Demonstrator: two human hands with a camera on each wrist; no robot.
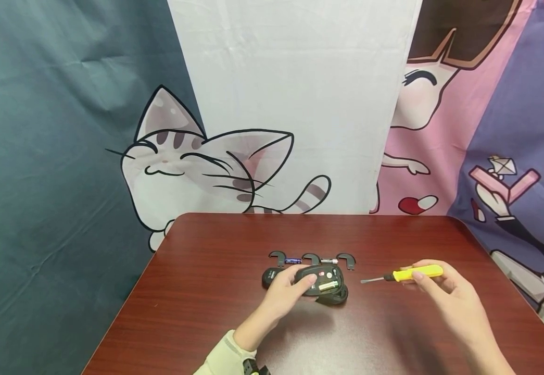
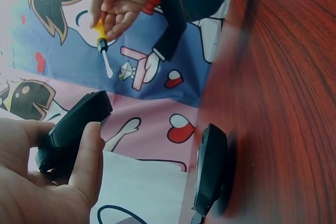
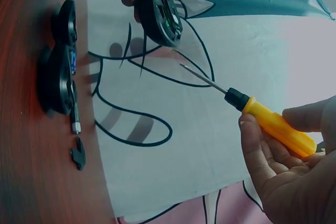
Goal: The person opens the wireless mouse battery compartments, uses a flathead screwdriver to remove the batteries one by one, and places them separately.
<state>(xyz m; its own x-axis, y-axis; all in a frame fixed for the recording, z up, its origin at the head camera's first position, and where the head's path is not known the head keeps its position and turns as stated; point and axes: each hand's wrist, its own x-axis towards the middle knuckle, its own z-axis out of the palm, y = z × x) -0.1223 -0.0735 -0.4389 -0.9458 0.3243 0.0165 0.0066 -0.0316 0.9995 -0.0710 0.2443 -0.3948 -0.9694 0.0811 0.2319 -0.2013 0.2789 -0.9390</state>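
My left hand (image 1: 281,292) grips a black computer mouse (image 1: 316,273) above the table, its underside tilted up. A battery (image 1: 329,286) shows in the mouse's uncovered compartment. The right wrist view shows that mouse (image 3: 155,17) from the side. To the right, my right hand (image 1: 456,299) holds a flat-bladed screwdriver (image 1: 421,272) by its yellow handle. The blade points left toward the mouse, with a gap between tip and mouse. In the left wrist view the screwdriver (image 2: 103,51) hangs apart from the held mouse (image 2: 73,129).
Beyond the left hand lie three curved black covers, one a right-hand cover (image 1: 346,259), with a blue battery (image 1: 292,261) and a silver battery (image 1: 329,261) between them. One black mouse (image 1: 270,277) lies left, another mouse (image 1: 334,298) below the held one. The brown table (image 1: 197,291) meets a printed curtain behind.
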